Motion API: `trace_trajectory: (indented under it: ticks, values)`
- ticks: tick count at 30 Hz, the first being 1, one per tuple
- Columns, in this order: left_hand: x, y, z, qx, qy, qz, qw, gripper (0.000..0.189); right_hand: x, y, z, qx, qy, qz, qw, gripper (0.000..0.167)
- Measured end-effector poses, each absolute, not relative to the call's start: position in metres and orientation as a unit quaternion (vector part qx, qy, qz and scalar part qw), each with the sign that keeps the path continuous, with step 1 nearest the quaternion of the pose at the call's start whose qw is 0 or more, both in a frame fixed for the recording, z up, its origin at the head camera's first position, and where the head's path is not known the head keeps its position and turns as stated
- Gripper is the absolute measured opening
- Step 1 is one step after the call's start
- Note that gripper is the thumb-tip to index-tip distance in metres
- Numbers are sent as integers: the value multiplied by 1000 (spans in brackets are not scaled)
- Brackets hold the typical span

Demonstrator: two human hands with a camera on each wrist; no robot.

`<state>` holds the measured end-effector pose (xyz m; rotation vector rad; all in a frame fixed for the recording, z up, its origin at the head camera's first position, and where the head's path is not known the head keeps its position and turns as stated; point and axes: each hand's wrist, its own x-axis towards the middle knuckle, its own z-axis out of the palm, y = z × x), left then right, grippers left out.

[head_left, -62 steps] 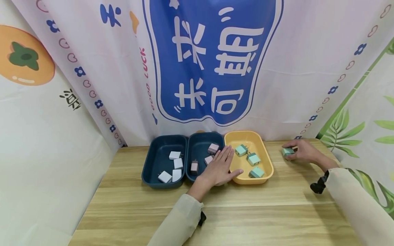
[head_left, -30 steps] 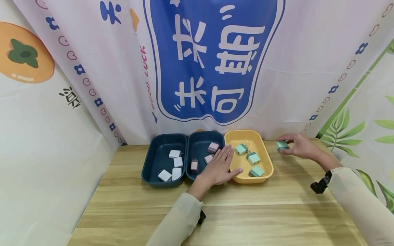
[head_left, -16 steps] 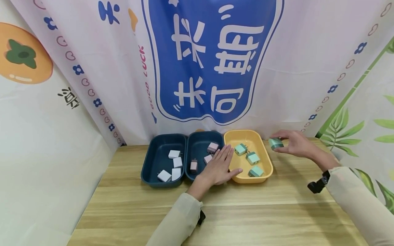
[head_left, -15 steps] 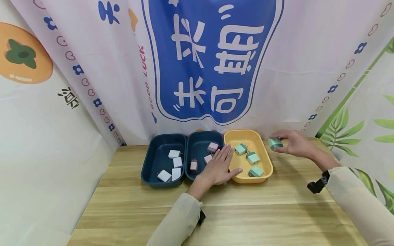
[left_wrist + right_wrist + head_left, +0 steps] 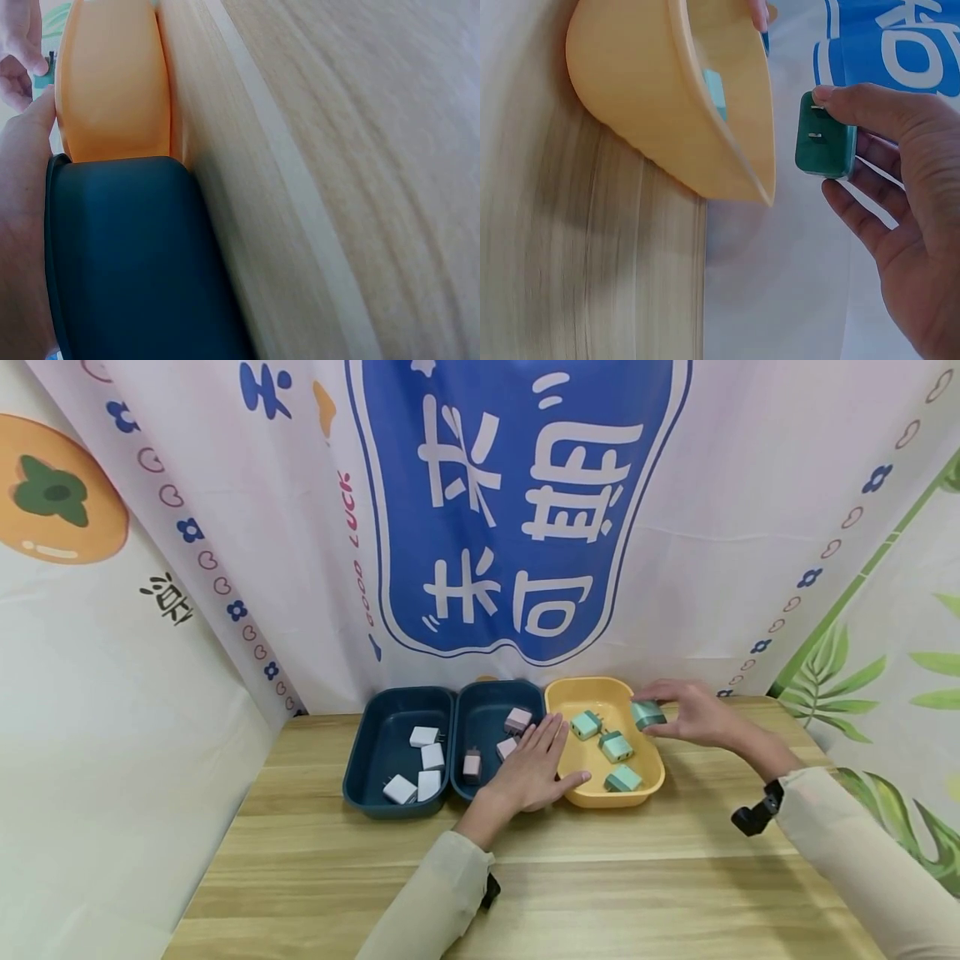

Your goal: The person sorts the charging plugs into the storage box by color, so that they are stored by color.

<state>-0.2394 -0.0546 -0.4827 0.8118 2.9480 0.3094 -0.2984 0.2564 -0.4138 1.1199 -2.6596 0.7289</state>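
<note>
My right hand pinches a green charger plug between thumb and fingers, at the right rim of the yellow bin in the head view. In the right wrist view the two metal prongs of this charger plug face the camera, and the bin's wall is beside it. Three green charger plugs lie inside the yellow bin. My left hand lies with straight fingers across the middle blue bin and the yellow bin's near left rim, hiding part of both.
Pink charger plugs sit in the middle blue bin, partly covered by the left hand. A left blue bin holds several white charger plugs. The three bins stand side by side on the wooden table, against a printed curtain.
My right hand has lifted the green charger plug off the table at the right and carried it left to the yellow bin's edge. The left hand has stayed put.
</note>
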Motion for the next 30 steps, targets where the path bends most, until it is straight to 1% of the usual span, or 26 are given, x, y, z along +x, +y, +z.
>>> trace_trajectory:
  ticks: [7,12,20,30]
  values:
    - [-241,-55,-483,263,960,95,37,95,-299,244,-421,387,-881,263,69,48]
    - [-241,-54,-482,257,961,94,44,95,-297,234,-424,382,-881,275,46,50]
    - [-240,-54,-483,258,960,96,46,95,-296,222,-433,372,-881,293,18,48]
    - [-241,-54,-483,258,961,88,49,94,-296,209,-444,365,-877,313,-6,49]
